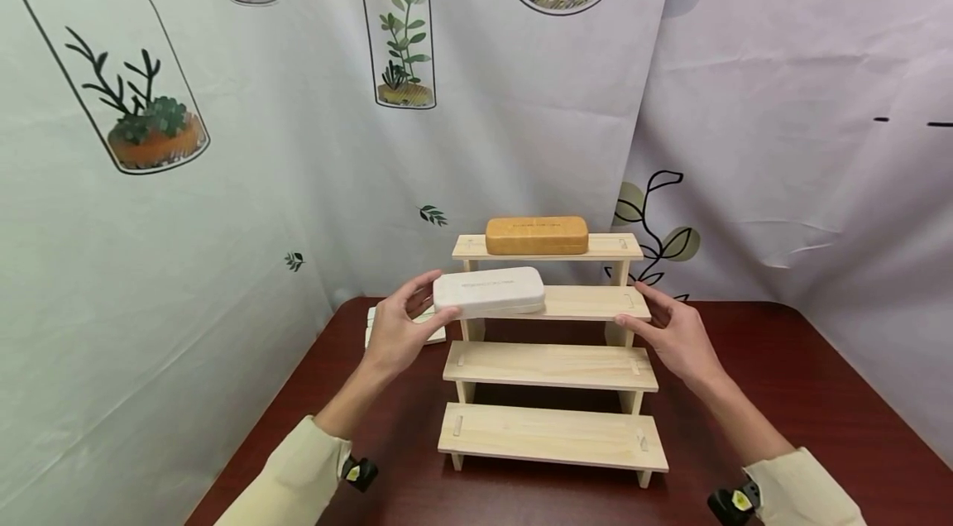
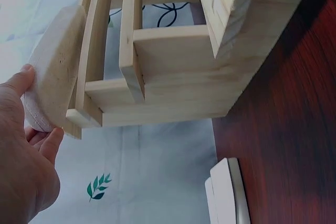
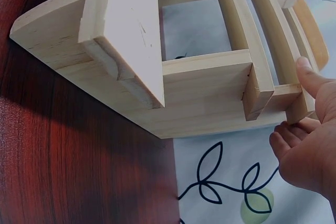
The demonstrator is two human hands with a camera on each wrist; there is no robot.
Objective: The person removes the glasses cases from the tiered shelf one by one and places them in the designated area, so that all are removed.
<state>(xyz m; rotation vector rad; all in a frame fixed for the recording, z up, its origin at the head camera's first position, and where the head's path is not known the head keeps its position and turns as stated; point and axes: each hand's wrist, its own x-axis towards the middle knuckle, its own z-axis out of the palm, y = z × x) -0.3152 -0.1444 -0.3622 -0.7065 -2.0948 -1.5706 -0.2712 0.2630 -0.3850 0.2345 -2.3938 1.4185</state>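
Note:
My left hand grips a white glasses case by its left end, with the thumb at the front and the fingers behind. The case is at the left part of the second shelf from the top of a stepped wooden display stand; whether it touches the shelf I cannot tell. At that same shelf's right end, my right hand holds the board, thumb on its front edge and fingers around the end. A tan glasses case lies on the top shelf.
The stand is on a dark red-brown table. Behind its left side lie flat white objects, partly hidden by my left hand in the head view. A printed curtain hangs behind the table.

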